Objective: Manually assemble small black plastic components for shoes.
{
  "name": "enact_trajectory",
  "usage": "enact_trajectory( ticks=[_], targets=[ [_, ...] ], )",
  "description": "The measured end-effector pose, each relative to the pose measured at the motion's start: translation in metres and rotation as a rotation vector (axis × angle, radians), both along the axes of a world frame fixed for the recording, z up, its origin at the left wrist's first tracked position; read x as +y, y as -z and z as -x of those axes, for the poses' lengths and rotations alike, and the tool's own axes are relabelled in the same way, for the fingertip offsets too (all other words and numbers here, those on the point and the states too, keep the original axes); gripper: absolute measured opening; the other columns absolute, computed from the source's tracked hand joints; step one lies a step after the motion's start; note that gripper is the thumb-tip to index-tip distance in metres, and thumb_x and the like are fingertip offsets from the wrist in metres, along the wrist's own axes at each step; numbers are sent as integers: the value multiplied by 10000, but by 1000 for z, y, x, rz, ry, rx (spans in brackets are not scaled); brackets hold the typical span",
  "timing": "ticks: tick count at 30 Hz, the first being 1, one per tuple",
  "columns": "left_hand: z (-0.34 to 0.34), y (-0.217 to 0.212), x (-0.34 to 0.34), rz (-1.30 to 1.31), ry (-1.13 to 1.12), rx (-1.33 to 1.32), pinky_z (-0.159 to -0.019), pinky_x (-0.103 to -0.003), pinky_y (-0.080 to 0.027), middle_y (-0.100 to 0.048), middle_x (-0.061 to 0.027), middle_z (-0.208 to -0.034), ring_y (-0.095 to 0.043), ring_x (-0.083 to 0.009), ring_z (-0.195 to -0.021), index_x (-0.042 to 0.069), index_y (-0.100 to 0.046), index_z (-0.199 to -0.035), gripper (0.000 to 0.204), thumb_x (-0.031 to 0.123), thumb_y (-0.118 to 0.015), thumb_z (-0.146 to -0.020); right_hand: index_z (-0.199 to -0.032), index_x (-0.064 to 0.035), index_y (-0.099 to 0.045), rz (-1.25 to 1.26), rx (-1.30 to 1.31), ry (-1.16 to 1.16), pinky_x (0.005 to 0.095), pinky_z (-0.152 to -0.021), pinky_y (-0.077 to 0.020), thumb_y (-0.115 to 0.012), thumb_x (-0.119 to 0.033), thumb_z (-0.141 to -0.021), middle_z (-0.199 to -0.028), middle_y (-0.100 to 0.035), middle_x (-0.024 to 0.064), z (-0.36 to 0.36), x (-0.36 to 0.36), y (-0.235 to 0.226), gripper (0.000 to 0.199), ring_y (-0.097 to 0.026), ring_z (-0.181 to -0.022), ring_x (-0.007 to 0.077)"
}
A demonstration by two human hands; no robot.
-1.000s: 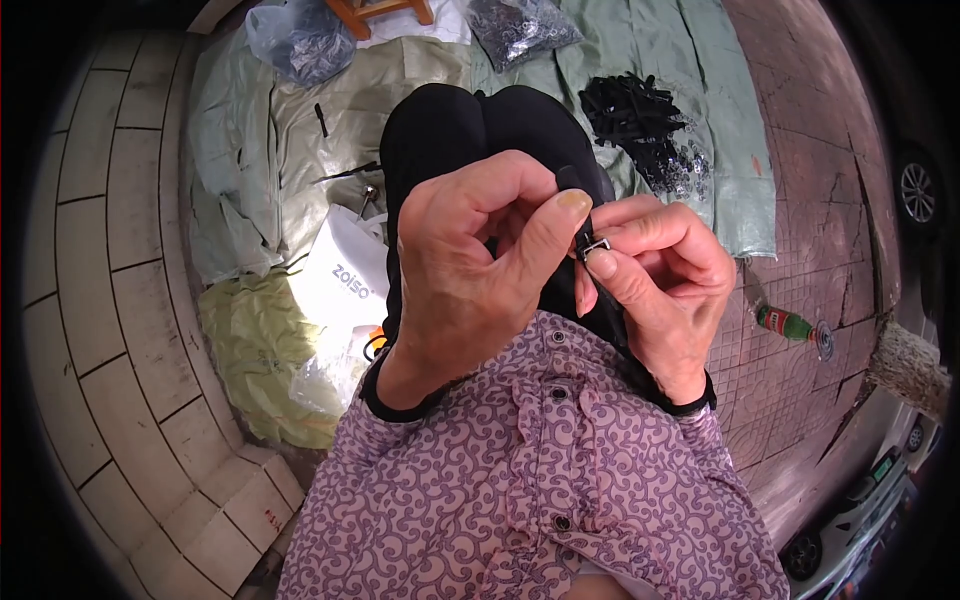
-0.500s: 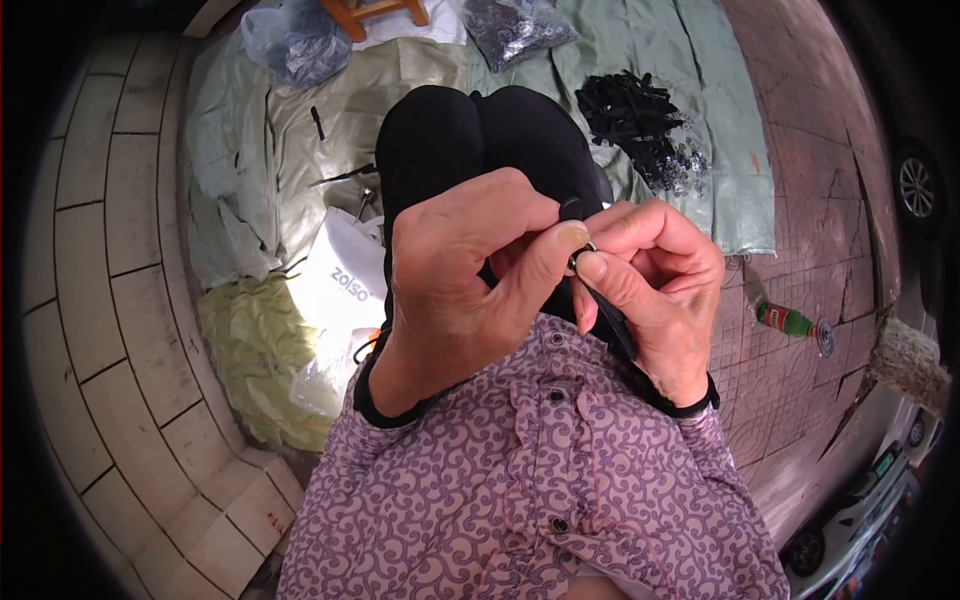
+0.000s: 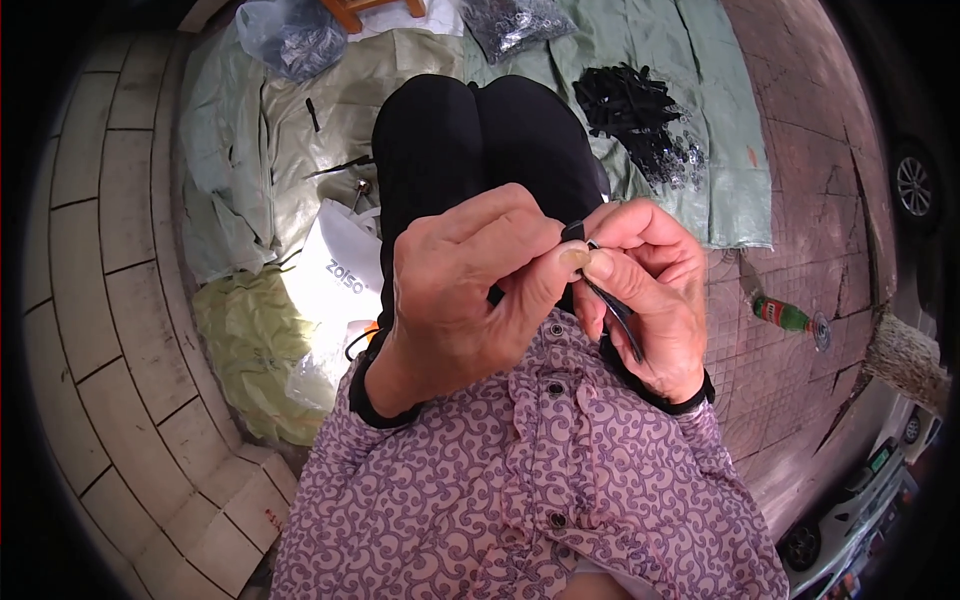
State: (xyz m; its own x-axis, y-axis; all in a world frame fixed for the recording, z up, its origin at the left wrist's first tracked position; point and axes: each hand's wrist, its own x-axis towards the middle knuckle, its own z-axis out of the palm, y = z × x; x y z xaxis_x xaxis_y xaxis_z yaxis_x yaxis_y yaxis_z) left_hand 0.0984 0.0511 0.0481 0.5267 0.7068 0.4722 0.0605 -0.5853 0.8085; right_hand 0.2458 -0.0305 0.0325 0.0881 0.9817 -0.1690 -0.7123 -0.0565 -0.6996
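Above my lap, both hands meet at a narrow black strap point(image 3: 615, 305). My left hand point(image 3: 480, 285) pinches the strap's upper end between thumb and finger. My right hand point(image 3: 650, 290) is closed on the strap from the other side, its thumb tip almost against the left thumb. A small shiny metal piece shows between the thumb tips, mostly hidden by them. The strap's loose end hangs down across the right palm. On the green sheet beyond my right knee lies a pile of black straps point(image 3: 628, 100), with small clear or metal rings point(image 3: 680, 160) beside it.
Plastic sheeting point(image 3: 735, 130) covers the ground around my legs. A white bag point(image 3: 340, 255) lies by my left thigh, near a yellow-green sack point(image 3: 235, 340). Filled clear bags point(image 3: 515, 28) and a wooden stool point(image 3: 370, 12) are ahead. A green bottle point(image 3: 785, 315) lies on the paving at right.
My hands have shifted slightly, the right one a little to the left. More of the strap's flat hanging end shows below the right thumb. Both hands keep their pinch.
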Motion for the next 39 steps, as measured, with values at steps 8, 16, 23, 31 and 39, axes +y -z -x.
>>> enact_trajectory(
  ticks=[8,16,23,31,39],
  targets=[
    [6,-2,-7,-8,-11,17,-400,-272,-368,-490,-65,-613,-493,-161,-455,3,-570,-717,113,-20,-664,-776,-932,40,-584,-56,-74,74,213,-503,-464,-626,28,-869,-832,-625,120,7,-1,5,76,-576,-581,118],
    [10,2,-8,-22,-10,39,-437,-229,-335,-556,-67,-633,-475,-105,-493,-20,-584,-769,82,-54,-657,-754,-961,53,-589,-45,-78,13,227,-539,-493,-618,39,-872,-884,-640,140,7,-4,4,94,-601,-615,134],
    [12,-2,-6,57,16,-9,-443,-227,-340,-550,-68,-630,-481,-103,-499,-27,-579,-786,79,-70,-643,-769,-1008,77,-593,-107,-20,-26,286,-600,-555,-605,79,-858,-886,-640,155,8,-7,1,150,-646,-670,195],
    [16,-6,-10,546,51,-135,-459,-186,-415,-578,-23,-631,-564,-43,-539,-14,-564,-763,142,38,-616,-885,-980,84,-593,-196,-140,11,303,-616,-572,-604,115,-840,-883,-627,166,11,-5,5,144,-660,-697,210],
    [8,-16,-12,677,30,-131,-478,-172,-363,-571,-10,-637,-470,-22,-503,4,-584,-778,169,68,-553,-932,-969,93,-580,-312,-255,123,304,-631,-576,-610,150,-815,-926,-606,192,12,-7,7,166,-660,-720,227]
  ],
)
